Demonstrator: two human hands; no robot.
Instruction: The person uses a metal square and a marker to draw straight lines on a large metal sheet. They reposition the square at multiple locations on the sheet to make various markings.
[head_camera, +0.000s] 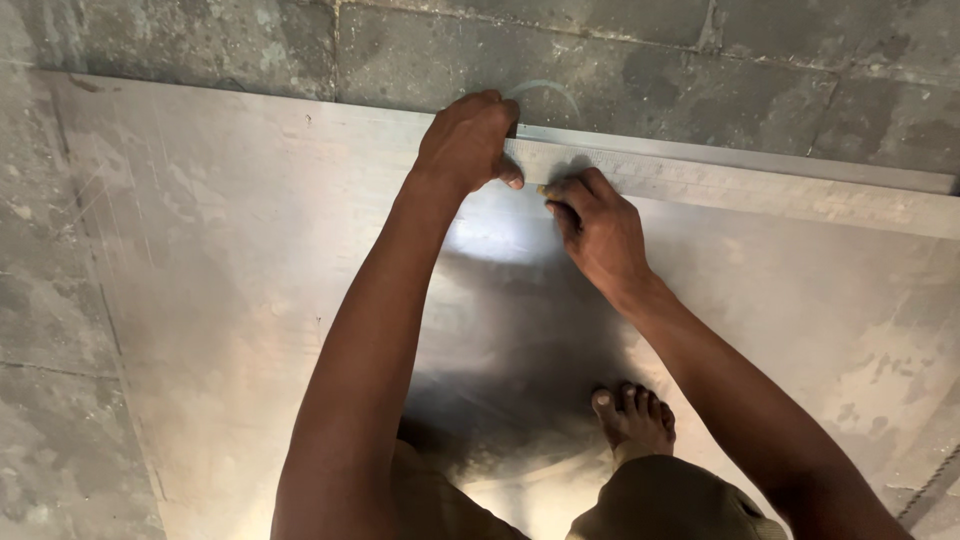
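A large shiny metal sheet (230, 260) lies flat on the stone floor. Along its far edge lies a long metal straightedge (760, 185). My left hand (468, 140) presses down on the straightedge near its left end, fingers curled over its far side. My right hand (598, 232) is just right of it, pinching a small yellowish marking tool (544, 189) whose tip touches the sheet at the straightedge's near edge. Most of the tool is hidden inside my fingers.
My bare foot (633, 418) stands on the sheet, with my knee (670, 505) below it. Grey stone slabs (600, 50) surround the sheet on the far side and left. A thin toothed strip (932, 485) lies at the lower right corner.
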